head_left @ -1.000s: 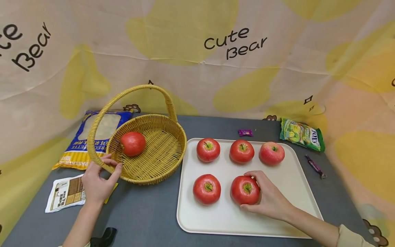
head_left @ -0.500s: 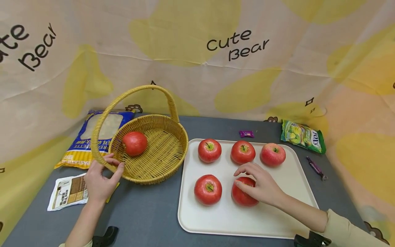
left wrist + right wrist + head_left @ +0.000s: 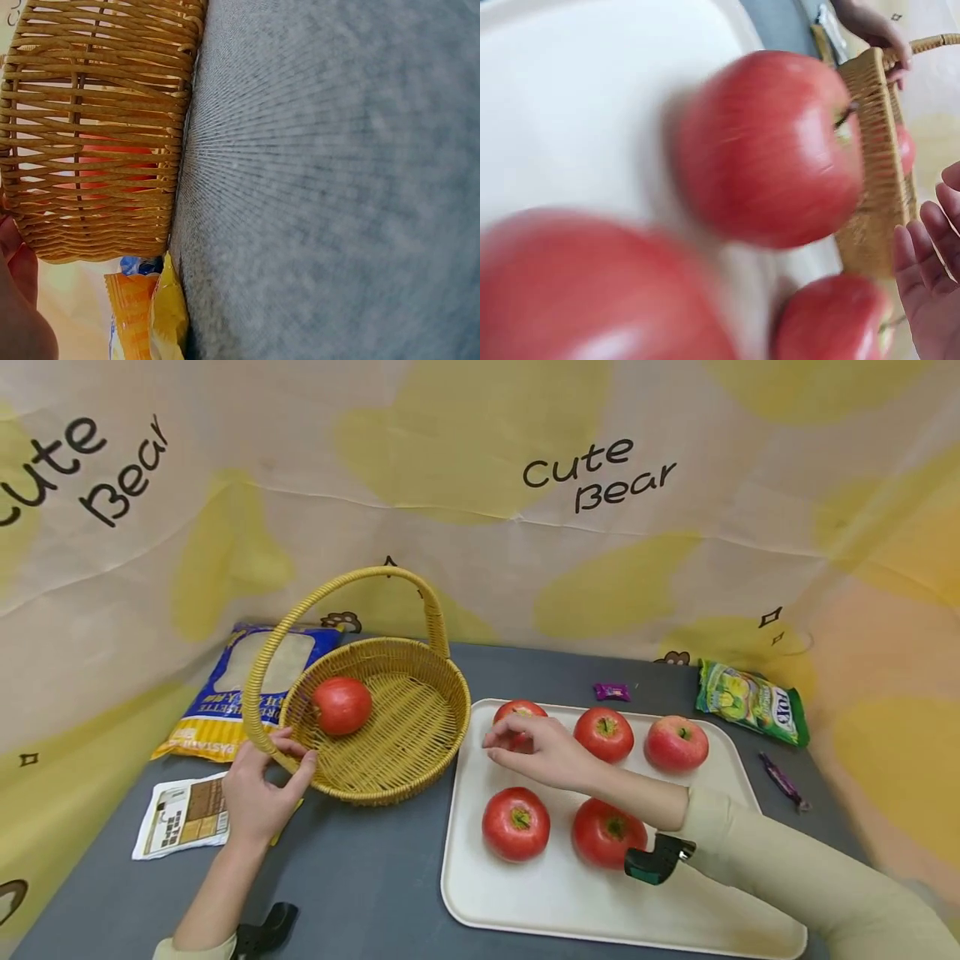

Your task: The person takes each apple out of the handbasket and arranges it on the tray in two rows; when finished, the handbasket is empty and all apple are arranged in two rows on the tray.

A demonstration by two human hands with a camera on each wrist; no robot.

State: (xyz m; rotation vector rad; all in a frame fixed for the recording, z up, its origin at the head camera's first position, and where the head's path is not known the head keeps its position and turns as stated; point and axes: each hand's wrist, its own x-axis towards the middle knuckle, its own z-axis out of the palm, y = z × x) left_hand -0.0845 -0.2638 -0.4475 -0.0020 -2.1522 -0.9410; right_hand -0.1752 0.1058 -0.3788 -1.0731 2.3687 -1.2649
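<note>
My left hand (image 3: pixel 261 789) holds the near left rim of a yellow wicker basket (image 3: pixel 420 781), right at the foot of its tall handle. One red apple (image 3: pixel 342 706) lies inside, against the basket's left side. My right hand (image 3: pixel 547 753) hovers over the left part of a white tray (image 3: pixel 540 910), partly covering the back left apple (image 3: pixel 517 708). Its fingers are loosely bent with nothing between them; the right wrist view shows them spread apart (image 3: pixel 930 255). Below it sit two front apples, the left one (image 3: pixel 516 824) and the right one (image 3: pixel 607 831), which my right wrist partly overlaps.
Two more apples, a red one (image 3: pixel 603 734) and a paler one (image 3: pixel 677 743), stand along the tray's back. Behind the basket leans a blue and yellow pasta bag (image 3: pixel 217 718), with a white and brown packet (image 3: pixel 183 814) nearer. Purple candies (image 3: pixel 612 692) and a green candy bag (image 3: pixel 752 702) lie around the tray.
My right hand has let go of the front right apple, which stays on the tray, and has moved up and left toward the basket. My left hand has kept its hold on the basket.
</note>
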